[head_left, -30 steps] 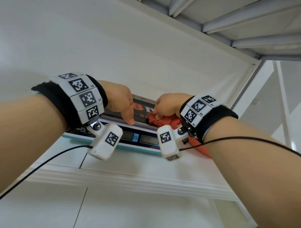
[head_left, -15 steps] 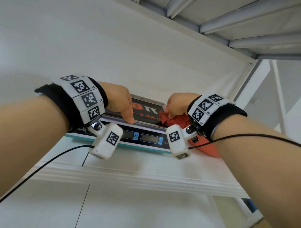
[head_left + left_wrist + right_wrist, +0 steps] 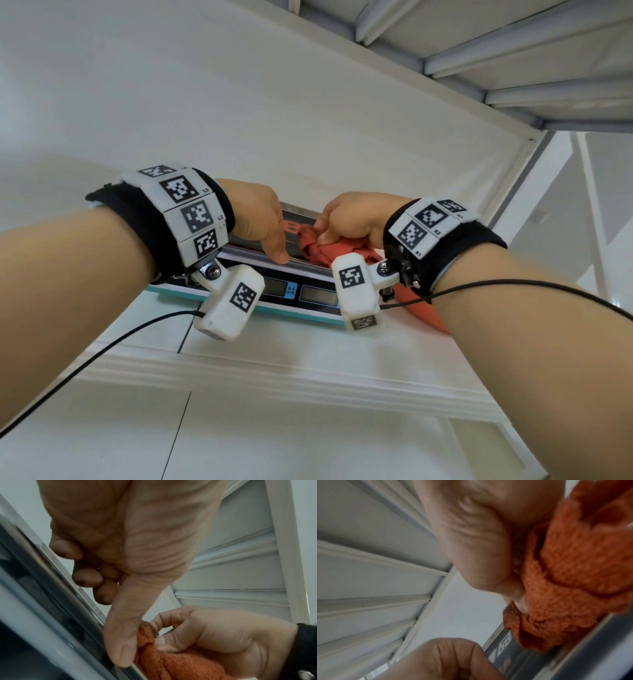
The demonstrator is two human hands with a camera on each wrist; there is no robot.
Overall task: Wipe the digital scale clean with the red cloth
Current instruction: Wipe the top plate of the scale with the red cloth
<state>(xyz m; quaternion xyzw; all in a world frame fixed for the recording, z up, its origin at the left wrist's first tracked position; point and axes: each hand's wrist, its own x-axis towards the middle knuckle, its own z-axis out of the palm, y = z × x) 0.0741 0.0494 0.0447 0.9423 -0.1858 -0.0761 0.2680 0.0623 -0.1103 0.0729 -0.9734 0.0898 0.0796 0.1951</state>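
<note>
Two hands: both up on the scale, close together, on a white shelf [image 3: 308, 346] under slatted white boards.
Scale: flat digital scale with steel platter, dark display panel and teal base edge [image 3: 298, 294]; sits on the shelf against the white back wall; two grey display windows face the person.
Cloth: bunched red-orange terry cloth [image 3: 329, 248], lying on the platter's right part, one end trailing off the scale's right side.
Right hand: right hand [image 3: 352, 219] has fingers and thumb curled round the cloth, pressing it onto the platter; the wrist view shows the fabric packed against the palm.
Left hand: left hand [image 3: 257, 219] clasps the platter's left part, fingers curled over the far rim, thumb [image 3: 123, 635] down on the near edge, just touching the cloth.
Wrists: black bands with white marker blocks, thin black cables hanging.
</note>
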